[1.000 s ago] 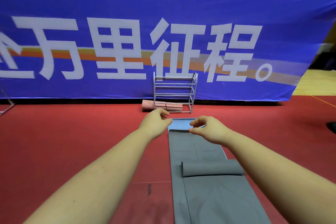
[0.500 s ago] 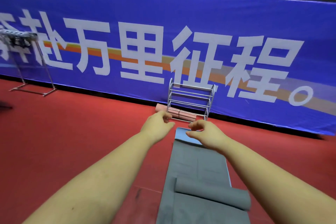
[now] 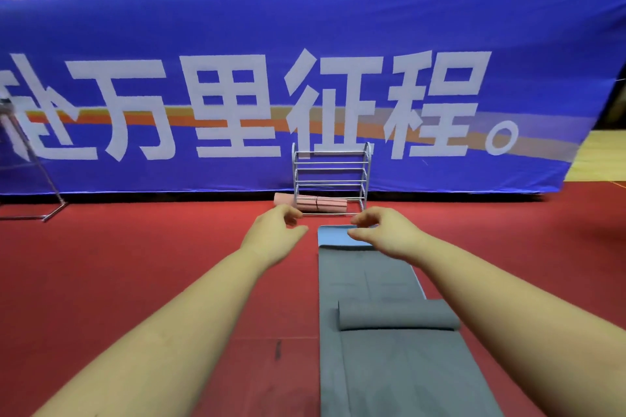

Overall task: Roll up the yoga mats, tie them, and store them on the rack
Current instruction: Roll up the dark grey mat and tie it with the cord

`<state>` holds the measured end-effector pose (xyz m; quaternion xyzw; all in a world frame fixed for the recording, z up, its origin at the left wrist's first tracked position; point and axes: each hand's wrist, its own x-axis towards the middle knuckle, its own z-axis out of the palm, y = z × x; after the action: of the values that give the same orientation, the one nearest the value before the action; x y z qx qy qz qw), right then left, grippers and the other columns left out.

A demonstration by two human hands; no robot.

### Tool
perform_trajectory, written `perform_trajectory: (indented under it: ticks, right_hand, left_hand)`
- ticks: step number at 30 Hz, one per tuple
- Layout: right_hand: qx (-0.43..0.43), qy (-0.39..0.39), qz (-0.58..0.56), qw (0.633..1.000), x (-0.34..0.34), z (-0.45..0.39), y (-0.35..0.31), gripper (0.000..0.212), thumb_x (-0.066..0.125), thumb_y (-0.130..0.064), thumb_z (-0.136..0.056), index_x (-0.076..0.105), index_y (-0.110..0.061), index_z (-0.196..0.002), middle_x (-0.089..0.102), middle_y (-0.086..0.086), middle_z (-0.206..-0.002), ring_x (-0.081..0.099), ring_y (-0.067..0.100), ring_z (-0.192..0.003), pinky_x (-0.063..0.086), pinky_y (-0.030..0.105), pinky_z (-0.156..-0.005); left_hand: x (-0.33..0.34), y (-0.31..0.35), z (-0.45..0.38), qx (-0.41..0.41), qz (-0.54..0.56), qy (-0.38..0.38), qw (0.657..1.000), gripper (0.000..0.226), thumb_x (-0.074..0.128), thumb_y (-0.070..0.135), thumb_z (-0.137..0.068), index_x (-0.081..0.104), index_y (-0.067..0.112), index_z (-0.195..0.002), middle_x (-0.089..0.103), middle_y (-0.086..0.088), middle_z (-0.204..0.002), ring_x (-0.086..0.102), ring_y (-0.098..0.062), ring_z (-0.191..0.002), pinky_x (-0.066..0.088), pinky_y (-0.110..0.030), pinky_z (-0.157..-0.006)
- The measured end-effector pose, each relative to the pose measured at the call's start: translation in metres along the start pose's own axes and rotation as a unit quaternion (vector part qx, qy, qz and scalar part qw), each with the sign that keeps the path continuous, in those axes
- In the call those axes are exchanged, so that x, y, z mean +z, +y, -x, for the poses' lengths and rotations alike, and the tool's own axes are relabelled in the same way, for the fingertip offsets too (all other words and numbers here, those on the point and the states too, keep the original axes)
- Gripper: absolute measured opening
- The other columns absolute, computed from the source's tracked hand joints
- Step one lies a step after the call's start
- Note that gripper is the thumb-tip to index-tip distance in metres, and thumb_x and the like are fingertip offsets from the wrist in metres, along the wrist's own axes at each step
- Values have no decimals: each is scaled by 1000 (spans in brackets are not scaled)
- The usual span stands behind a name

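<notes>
Head cam, so we're looking down our own two arms stretched out over a red floor [image 3: 135, 264]. Our left hand [image 3: 271, 234] hangs in the air just left of the grey yoga mat [image 3: 366, 281], fingers [image 3: 291, 213] loosely curled with the thumb sticking out toward the mat, holding nothing as far as we can see. Our right hand [image 3: 386, 234] hovers over the far end of that mat, fingers hooked downward and thumb tucked under them, also nothing in it. Whether the fingertips actually touch the mat we can't tell, it's a bit blurry there.

The grey mat runs from the near edge of the view straight away from us, right of centre. Its far end is flipped over and shows a light blue underside [image 3: 335, 235]. Partway along, nearer to us, there's a short rolled section [image 3: 396, 315] lying across the mat, so it's only partly rolled.

Past the hands, the metal rack [image 3: 332, 173] stands upright against a big blue banner [image 3: 305, 44] with white characters and an orange stripe. Its upper tiers look bare. A rolled pink mat [image 3: 315, 205] lies at the bottom of the rack, its left end poking out past the frame.

Far left, a metal stand [image 3: 44, 193] with a slanted leg sits on the floor. Far right, a strip of yellow flooring [image 3: 599, 156] shows beyond the banner's end.
</notes>
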<state>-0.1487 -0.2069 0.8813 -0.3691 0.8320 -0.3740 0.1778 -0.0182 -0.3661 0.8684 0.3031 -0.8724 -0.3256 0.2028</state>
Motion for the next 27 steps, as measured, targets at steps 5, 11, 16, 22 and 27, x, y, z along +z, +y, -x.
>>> perform_trajectory:
  ticks: [5, 11, 16, 22, 27]
  right_hand:
    - [3, 17, -9, 1000, 10, 34, -22, 29, 65, -26, -89, 63, -13, -115, 63, 0, -110, 57, 12, -92, 43, 19, -72]
    - [2, 36, -7, 999, 3, 39, -34, 28, 67, -24, -88, 63, -10, -112, 66, 4, -111, 59, 12, -81, 44, 18, -63]
    - [-8, 20, 6, 1000, -4, 35, -25, 31, 68, -26, -87, 63, -12, -115, 64, 1, -112, 59, 14, -102, 43, 22, -85]
    - [-17, -7, 39, 999, -35, 30, 44, 32, 67, -27, -88, 62, -10, -114, 66, 4, -112, 62, 20, -100, 47, 26, -83]
    - [-5, -34, 46, 998, -69, 19, 132, 30, 66, -26, -88, 63, -10, -113, 65, 3, -109, 59, 15, -85, 46, 22, -69]
  left_hand:
    - [-24, -6, 23, 9, -2, -4, 1000, 27, 65, 23, -88, 63, 15, -113, 66, -2, -110, 59, -16, -102, 40, -22, -89]
    - [-42, 0, 37, 32, -5, -5, 999, 24, 64, 24, -88, 62, 18, -111, 65, 2, -107, 59, -13, -99, 41, -22, -84]
    - [-32, 6, 40, 26, 7, 15, 1000, 24, 64, 23, -88, 61, 18, -111, 63, 4, -103, 57, -12, -95, 40, -22, -82]
    - [44, 33, 41, 6, 30, 38, 999, 21, 65, 22, -87, 63, 18, -108, 65, 3, -104, 59, -14, -98, 43, -24, -85]
    - [140, 55, 41, -30, 46, 47, 997, 21, 66, 21, -87, 62, 19, -107, 64, 4, -102, 57, -11, -93, 41, -22, -83]
